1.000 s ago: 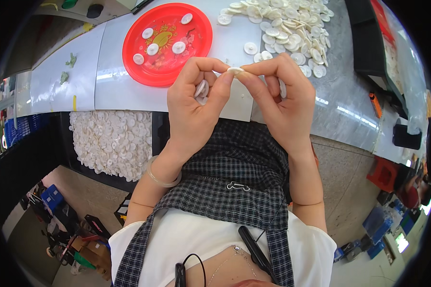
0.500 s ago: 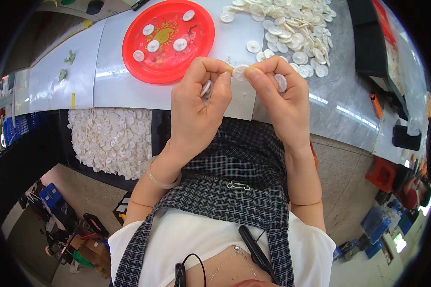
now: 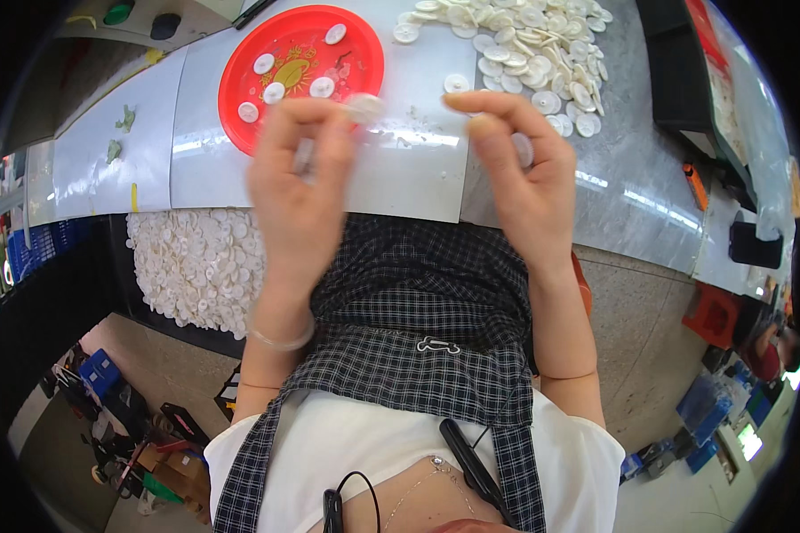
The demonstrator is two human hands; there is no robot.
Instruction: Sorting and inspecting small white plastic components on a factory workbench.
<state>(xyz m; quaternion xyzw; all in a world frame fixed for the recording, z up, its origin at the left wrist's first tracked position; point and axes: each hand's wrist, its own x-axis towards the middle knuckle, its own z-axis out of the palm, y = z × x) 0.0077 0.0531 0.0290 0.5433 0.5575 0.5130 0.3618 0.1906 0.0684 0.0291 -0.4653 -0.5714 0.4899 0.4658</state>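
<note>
My left hand (image 3: 304, 182), smeared by motion, is above the front of the red plate (image 3: 231, 58). Thumb and forefinger pinch a small white plastic gear (image 3: 364, 107), and a second white gear (image 3: 304, 156) is tucked in the curled fingers. My right hand (image 3: 535, 182) is over the table at the right. Its thumb and forefinger stand slightly apart with nothing visible between their tips, while its curled other fingers hold a white gear (image 3: 523, 149). Several white gears (image 3: 322, 87) lie spread on the plate.
A loose heap of white gears (image 3: 542, 62) covers the table beyond my right hand. Below the table edge at left, a black bin holds a large pile of them (image 3: 196, 266). A black box (image 3: 684, 80), an orange cutter (image 3: 695, 186) and a phone (image 3: 756, 246) are at the right.
My hands have moved apart. The left went leftward toward the plate, taking the gear that both hands' fingertips were touching; the right stayed nearly in place with its thumb and forefinger parted.
</note>
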